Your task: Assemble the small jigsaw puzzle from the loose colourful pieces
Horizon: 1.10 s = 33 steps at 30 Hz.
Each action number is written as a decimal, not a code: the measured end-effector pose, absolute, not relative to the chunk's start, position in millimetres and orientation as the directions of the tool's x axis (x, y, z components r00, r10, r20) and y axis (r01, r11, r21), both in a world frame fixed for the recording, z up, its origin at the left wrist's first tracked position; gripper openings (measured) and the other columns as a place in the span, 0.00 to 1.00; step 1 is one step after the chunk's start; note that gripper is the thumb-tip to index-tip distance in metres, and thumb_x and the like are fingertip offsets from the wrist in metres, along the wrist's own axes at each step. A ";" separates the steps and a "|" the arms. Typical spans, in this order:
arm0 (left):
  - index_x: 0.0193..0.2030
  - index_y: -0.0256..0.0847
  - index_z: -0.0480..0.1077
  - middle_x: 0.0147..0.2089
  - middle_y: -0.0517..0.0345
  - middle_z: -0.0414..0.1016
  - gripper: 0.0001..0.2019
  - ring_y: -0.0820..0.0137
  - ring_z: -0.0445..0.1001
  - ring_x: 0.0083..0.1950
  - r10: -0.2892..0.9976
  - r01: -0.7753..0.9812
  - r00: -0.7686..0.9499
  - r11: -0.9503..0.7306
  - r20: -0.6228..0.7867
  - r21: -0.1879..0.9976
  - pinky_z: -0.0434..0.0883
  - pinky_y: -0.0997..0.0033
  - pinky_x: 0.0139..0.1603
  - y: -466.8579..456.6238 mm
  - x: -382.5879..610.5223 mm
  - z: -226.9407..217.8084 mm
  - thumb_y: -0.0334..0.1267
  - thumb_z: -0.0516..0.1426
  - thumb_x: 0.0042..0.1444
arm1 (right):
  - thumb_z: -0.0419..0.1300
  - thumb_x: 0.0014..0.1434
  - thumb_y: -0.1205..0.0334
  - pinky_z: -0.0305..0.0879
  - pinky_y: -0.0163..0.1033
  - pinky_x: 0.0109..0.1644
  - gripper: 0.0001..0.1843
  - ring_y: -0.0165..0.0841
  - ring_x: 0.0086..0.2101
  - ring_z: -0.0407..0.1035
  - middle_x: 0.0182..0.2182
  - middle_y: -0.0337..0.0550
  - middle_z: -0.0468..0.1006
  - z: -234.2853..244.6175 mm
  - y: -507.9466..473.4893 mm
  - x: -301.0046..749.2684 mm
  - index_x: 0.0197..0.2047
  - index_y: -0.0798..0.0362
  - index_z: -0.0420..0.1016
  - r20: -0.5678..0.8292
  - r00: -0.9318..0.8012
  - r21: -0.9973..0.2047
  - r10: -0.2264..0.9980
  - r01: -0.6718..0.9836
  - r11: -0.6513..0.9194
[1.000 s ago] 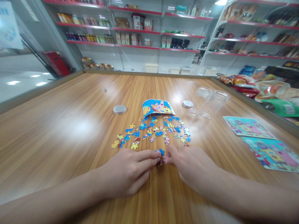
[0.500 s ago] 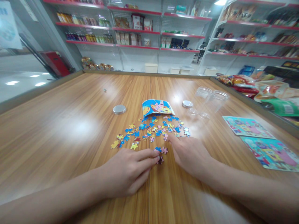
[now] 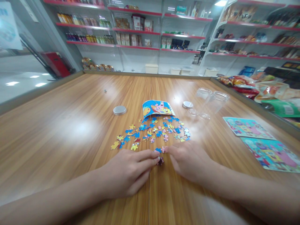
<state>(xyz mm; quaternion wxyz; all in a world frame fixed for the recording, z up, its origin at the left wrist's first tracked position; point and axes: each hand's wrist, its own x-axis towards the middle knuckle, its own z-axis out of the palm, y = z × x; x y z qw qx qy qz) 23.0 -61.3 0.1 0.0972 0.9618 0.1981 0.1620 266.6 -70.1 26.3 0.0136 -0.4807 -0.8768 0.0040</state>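
Observation:
My left hand point(image 3: 136, 172) lies low over the table, fingers pressed together, tips on a blue puzzle piece point(image 3: 158, 150) and beside a dark puzzle piece point(image 3: 161, 161). From the other side, my right hand point(image 3: 189, 159) has its index fingertip on a pink puzzle piece point(image 3: 163, 149) that touches the blue one; its other fingers are curled and partly hidden. Just beyond both hands, many loose puzzle pieces point(image 3: 152, 131) in blue, yellow and pink are spread out. Behind them a curved picture card point(image 3: 158, 107) with cartoon figures stands on the table.
One silver lid point(image 3: 119, 110) lies left of the card, another silver lid point(image 3: 187, 104) to the right. Two clear jars point(image 3: 214, 101) stand near that second lid. Two cartoon picture sheets point(image 3: 249, 128) lie at the right. Packaged goods point(image 3: 278, 90) crowd beyond the right table edge.
My right hand has moved down and toward me, from the edge of the loose pieces to the pink puzzle piece. My left hand has stayed in place.

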 end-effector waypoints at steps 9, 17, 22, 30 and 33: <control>0.61 0.41 0.66 0.62 0.53 0.71 0.20 0.66 0.77 0.55 0.405 0.334 0.872 -0.903 0.276 0.270 0.81 0.64 0.50 -61.6 22.4 1.7 0.29 0.51 0.63 | 0.53 0.56 0.69 0.51 0.38 0.29 0.31 0.37 0.30 0.75 0.33 0.48 0.83 21.7 -67.8 266.1 0.64 0.53 0.66 0.025 -0.483 0.048 0.875 0.875 0.482; 0.58 0.40 0.68 0.62 0.53 0.72 0.17 0.66 0.79 0.52 0.363 0.281 0.898 -0.907 0.248 0.313 0.81 0.65 0.49 -60.4 24.7 6.9 0.29 0.51 0.64 | 0.52 0.58 0.69 0.55 0.38 0.31 0.33 0.36 0.31 0.75 0.34 0.45 0.82 16.9 -70.8 266.6 0.67 0.50 0.61 0.031 -0.540 0.020 0.841 0.842 0.540; 0.60 0.40 0.66 0.66 0.50 0.68 0.18 0.64 0.79 0.53 0.402 0.342 0.891 -0.900 0.212 0.269 0.81 0.64 0.46 -63.1 25.6 8.0 0.31 0.50 0.64 | 0.52 0.57 0.70 0.56 0.37 0.31 0.32 0.36 0.31 0.76 0.34 0.48 0.82 17.7 -70.9 264.9 0.66 0.56 0.60 0.040 -0.501 0.030 0.865 0.866 0.500; 0.67 0.41 0.60 0.71 0.51 0.62 0.23 0.59 0.75 0.60 0.583 0.573 0.771 -0.811 0.257 0.121 0.81 0.56 0.51 -60.2 24.5 -1.7 0.38 0.50 0.66 | 0.52 0.58 0.69 0.55 0.37 0.28 0.35 0.38 0.29 0.76 0.33 0.46 0.82 20.6 -69.8 265.2 0.69 0.52 0.57 -0.002 -0.494 0.109 0.869 0.864 0.491; 0.66 0.41 0.61 0.71 0.52 0.61 0.23 0.59 0.76 0.59 0.597 0.588 0.764 -0.800 0.246 0.115 0.81 0.55 0.49 -60.3 25.1 -1.8 0.39 0.50 0.66 | 0.52 0.58 0.69 0.58 0.38 0.27 0.36 0.40 0.28 0.76 0.31 0.49 0.82 21.5 -69.7 262.6 0.70 0.61 0.54 -0.011 -0.405 0.124 0.914 0.907 0.403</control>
